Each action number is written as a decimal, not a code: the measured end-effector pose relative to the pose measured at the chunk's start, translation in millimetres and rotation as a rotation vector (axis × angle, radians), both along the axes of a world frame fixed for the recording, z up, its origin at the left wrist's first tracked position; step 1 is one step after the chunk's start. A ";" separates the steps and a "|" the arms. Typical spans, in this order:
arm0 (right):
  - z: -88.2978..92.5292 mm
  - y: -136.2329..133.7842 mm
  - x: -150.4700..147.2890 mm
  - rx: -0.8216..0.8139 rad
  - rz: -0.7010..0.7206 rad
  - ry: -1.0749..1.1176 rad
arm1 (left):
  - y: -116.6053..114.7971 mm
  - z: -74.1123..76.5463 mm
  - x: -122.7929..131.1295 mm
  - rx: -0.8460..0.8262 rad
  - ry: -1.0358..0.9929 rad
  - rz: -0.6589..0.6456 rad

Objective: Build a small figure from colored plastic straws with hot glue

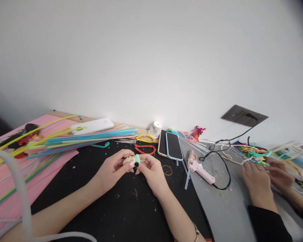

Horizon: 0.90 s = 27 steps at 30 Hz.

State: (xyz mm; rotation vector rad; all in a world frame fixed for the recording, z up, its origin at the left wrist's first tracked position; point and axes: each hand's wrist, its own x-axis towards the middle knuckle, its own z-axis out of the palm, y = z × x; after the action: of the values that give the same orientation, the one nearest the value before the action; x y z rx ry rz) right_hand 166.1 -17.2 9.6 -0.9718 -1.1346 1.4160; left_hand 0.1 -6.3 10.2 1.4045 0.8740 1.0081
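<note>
My left hand [114,165] and my right hand [153,172] meet over the black mat, fingers closed around a small ribbed craft piece [128,161]. The piece is cream on its left part and mint green at its right end. Fingertips cover some of it, so its full shape is hidden. Just beyond my fingers lie red-handled scissors [145,150] and a yellow-handled tool [145,138]. A thin rubber band [171,170] rests to the right of my right hand. Behind my left hand is a curled teal strip [104,145].
A pink glue gun [201,170] with a black cord lies right of two phones [174,146]. Long coloured stems [91,137] and pink sheets [70,160] cover the left. Another person's hands [257,178] work at the right. A white tube [22,188] crosses the near left.
</note>
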 end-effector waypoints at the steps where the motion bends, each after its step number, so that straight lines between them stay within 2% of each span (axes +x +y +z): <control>1: -0.3 0.1 -0.2 -0.002 0.000 0.001 | -0.2 0.1 0.0 0.006 0.002 0.000; 22: 0.4 0.5 0.6 -0.046 -0.042 -0.042 | 1.2 9.0 -3.1 0.068 0.154 -0.082; 27: -0.3 1.2 0.3 -0.035 -0.044 -0.063 | 3.7 7.8 -2.7 0.117 0.259 -0.071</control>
State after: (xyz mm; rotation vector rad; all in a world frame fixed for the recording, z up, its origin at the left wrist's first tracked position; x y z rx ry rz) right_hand 166.4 -16.1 9.2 -1.0669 -1.1305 1.3825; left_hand -2.6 -2.7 18.0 1.6806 0.9577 0.8455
